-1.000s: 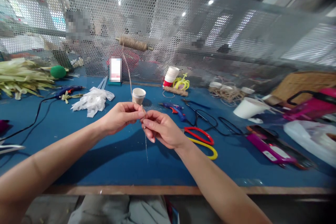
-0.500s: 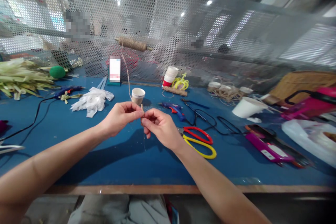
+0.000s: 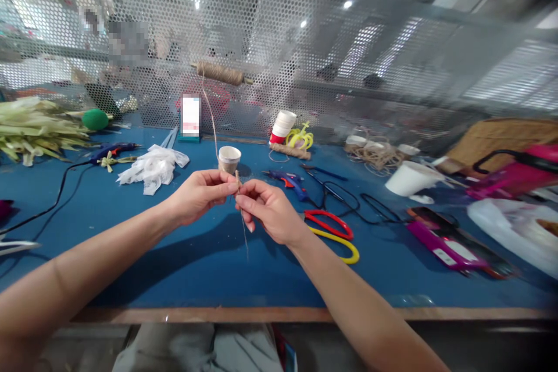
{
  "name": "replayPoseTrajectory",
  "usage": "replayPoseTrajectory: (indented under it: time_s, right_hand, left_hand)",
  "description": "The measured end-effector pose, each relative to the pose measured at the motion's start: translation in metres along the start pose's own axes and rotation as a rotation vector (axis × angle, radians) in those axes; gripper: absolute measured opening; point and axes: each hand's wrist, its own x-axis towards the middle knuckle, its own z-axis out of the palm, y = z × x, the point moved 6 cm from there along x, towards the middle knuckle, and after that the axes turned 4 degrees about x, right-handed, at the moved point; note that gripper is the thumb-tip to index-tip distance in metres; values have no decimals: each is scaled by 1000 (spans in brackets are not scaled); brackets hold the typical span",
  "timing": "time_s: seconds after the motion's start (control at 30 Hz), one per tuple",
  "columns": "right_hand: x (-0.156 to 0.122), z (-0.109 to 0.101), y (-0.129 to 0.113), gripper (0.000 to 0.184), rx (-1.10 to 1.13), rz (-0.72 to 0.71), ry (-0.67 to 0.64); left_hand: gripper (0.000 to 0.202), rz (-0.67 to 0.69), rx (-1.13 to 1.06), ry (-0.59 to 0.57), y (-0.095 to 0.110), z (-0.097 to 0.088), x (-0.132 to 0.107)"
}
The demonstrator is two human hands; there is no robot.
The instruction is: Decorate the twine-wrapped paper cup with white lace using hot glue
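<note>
My left hand [image 3: 201, 194] and my right hand [image 3: 267, 209] meet above the blue table [image 3: 174, 261], fingertips pinched together on a thin twine strand [image 3: 244, 232]. The strand's loose end hangs down below the fingers. Another stretch of twine [image 3: 211, 119] rises from my hands to a spool of jute twine [image 3: 220, 74] mounted on the perforated metal screen. A small paper cup [image 3: 229, 158] stands on the table just behind my hands.
Red-and-yellow scissors [image 3: 335, 233] lie right of my right hand, near a blue glue gun [image 3: 288, 180] and black cables. White plastic scraps [image 3: 152, 167], another glue gun [image 3: 112, 150] and green leaves [image 3: 35, 128] sit left. Cups [image 3: 282, 125], loose twine [image 3: 380, 156] and pink tools [image 3: 449, 244] lie right.
My hands stay pinched on the twine at almost the same spot. The right fingers have shifted slightly and the hanging end swings a little.
</note>
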Motion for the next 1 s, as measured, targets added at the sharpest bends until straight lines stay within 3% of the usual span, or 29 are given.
replayPoseTrajectory:
  time_s: [0.37, 0.53, 0.63, 0.9, 1.0]
  right_hand:
    - [0, -3, 2, 19, -59, 7, 42]
    - [-1, 5, 4, 19, 132, 108, -84]
    - [0, 6, 4, 20, 180, 107, -82]
    - [-1, 0, 2, 16, -64, -10, 68]
    - [-3, -1, -1, 13, -156, -32, 102]
  left_hand:
    - [15, 68, 134, 54, 4, -2, 1]
    - [18, 43, 81, -37, 3, 3, 0]
    - [19, 20, 32, -33, 1, 1, 0]
    - [19, 64, 113, 129, 1, -1, -2]
    - [18, 63, 92, 137, 1, -1, -2]
